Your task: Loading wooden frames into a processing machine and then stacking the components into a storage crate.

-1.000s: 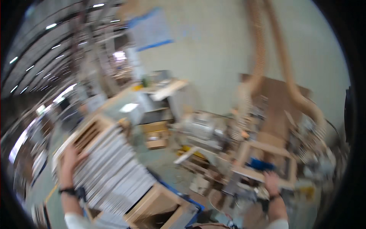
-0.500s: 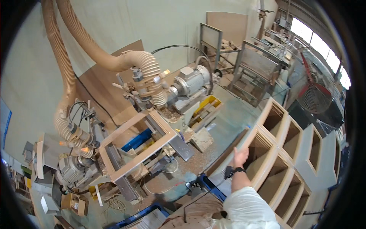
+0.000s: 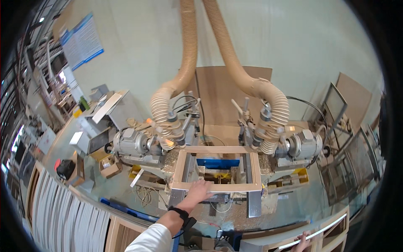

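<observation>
A rectangular wooden frame (image 3: 179, 168) lies across two dark metal support bars (image 3: 254, 205) between two machine heads. My left hand (image 3: 199, 191) is on its near rail, left of the middle, with the fingers bent over the rail. A black band circles that wrist. At the lower right, my right hand (image 3: 301, 243) grips the white-edged rail of another wooden frame (image 3: 331, 221), which lies over or among the stacked frames there. Much of this hand and its arm is cut off by the lower edge.
Grey motors (image 3: 131, 143) (image 3: 303, 145) flank the supported frame, and ribbed dust hoses (image 3: 189, 38) drop to both heads. Stacked pale panels (image 3: 63, 210) stand at the lower left. Metal racks (image 3: 346, 161) stand at the right. A cardboard box (image 3: 111, 167) and loose cables lie on the floor.
My view has swung left from the stacked frames to face the machine. A hand earlier rested on the stack; now my left hand is on the supported frame and my right grips another frame.
</observation>
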`<action>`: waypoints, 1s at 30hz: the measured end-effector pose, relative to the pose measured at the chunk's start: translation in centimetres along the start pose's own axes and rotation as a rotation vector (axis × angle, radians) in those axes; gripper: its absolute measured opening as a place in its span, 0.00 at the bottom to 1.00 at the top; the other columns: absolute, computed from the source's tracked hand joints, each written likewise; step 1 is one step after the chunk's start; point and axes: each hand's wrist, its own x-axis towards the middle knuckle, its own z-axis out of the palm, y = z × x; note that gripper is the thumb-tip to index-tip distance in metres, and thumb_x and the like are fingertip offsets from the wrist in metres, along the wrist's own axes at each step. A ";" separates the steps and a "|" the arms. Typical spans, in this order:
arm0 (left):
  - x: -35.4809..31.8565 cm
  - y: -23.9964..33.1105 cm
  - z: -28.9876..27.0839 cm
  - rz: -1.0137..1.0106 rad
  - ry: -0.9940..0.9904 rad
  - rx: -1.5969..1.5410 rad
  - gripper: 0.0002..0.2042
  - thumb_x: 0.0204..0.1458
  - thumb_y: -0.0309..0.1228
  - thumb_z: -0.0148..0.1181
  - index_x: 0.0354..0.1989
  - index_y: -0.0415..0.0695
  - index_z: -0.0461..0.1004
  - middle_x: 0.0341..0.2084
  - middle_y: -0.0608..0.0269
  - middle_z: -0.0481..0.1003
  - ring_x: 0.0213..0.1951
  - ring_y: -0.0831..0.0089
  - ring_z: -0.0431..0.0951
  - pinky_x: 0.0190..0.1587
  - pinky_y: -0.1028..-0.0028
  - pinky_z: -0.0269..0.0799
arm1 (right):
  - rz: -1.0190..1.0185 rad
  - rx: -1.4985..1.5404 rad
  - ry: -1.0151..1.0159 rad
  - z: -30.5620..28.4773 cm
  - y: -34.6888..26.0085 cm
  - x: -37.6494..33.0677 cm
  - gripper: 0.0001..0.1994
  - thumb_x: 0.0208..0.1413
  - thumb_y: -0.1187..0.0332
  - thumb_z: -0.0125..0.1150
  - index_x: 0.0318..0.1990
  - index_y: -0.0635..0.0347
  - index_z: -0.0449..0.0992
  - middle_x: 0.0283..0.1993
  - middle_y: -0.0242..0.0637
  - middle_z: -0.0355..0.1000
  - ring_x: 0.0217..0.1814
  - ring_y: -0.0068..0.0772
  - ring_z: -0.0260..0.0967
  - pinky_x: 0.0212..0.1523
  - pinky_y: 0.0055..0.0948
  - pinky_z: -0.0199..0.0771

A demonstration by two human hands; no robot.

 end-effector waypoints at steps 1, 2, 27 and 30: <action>-0.1 0.7 0.1 -0.012 0.015 -0.014 0.26 0.41 0.46 0.63 0.47 0.43 0.69 0.44 0.47 0.71 0.48 0.54 0.71 0.47 0.56 0.67 | -0.038 0.095 -0.064 1.6 -2.9 -1.8 0.19 0.46 0.75 0.57 0.49 0.62 0.65 0.37 0.42 0.68 0.33 0.34 0.68 0.26 0.29 0.71; -0.5 1.0 0.1 0.014 -0.075 -0.016 0.24 0.41 0.43 0.63 0.45 0.43 0.69 0.39 0.48 0.74 0.43 0.54 0.74 0.43 0.56 0.69 | -0.041 0.051 -0.137 3.1 -4.9 -2.8 0.17 0.46 0.76 0.55 0.47 0.62 0.67 0.37 0.39 0.68 0.33 0.31 0.66 0.30 0.26 0.70; -53.1 -0.2 5.8 -1.128 0.037 -0.113 0.17 0.42 0.45 0.60 0.31 0.45 0.69 0.23 0.54 0.75 0.26 0.53 0.77 0.29 0.58 0.73 | -1.350 -1.110 -1.159 39.9 0.6 -6.1 0.21 0.42 0.75 0.52 0.48 0.55 0.72 0.39 0.46 0.69 0.44 0.48 0.66 0.43 0.41 0.65; -52.7 -1.7 6.5 -1.164 0.128 -0.062 0.19 0.39 0.46 0.63 0.31 0.45 0.69 0.23 0.54 0.76 0.26 0.53 0.77 0.31 0.58 0.73 | -1.460 -0.958 -1.103 40.2 -0.5 -7.0 0.20 0.42 0.77 0.49 0.48 0.59 0.72 0.34 0.44 0.67 0.39 0.48 0.64 0.42 0.43 0.62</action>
